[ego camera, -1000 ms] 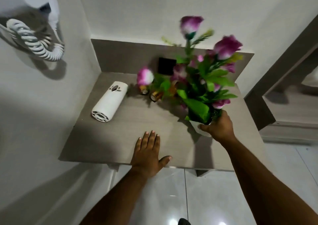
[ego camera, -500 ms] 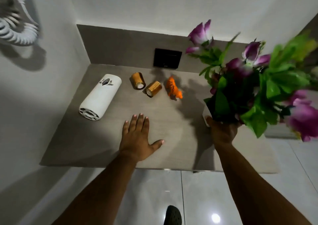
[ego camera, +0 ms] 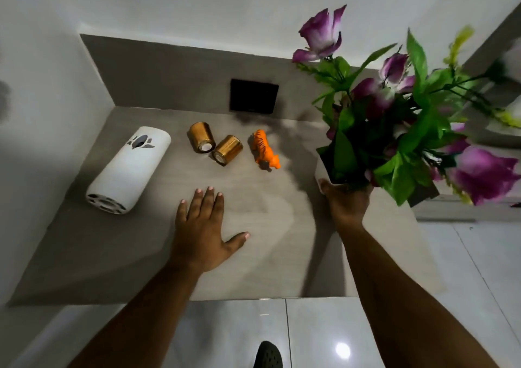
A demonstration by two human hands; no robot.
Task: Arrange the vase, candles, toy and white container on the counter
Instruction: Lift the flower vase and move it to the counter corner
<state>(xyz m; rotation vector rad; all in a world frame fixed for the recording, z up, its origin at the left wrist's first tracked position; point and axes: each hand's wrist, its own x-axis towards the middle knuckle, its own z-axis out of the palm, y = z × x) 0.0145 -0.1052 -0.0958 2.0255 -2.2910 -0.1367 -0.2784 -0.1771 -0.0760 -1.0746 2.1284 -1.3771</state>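
Vase [ego camera: 324,167] with purple flowers [ego camera: 394,114] is not yet placed: the right hand [ego camera: 345,201] grips it from below and holds it tilted above the right part of the tabletop [ego camera: 267,226], so the bouquet leans to the right. The task seems to be at its beginning. The white container [ego camera: 128,167] lies on its side at the left, the two gold candles [ego camera: 215,146] lie tipped over near the middle, touching or almost touching each other, and the orange toy tiger [ego camera: 265,150] stands just beside them. All of these probably need to be put in order. The left hand [ego camera: 204,235] is open, with the palm flat on the tabletop and fingers spread, holding nothing.
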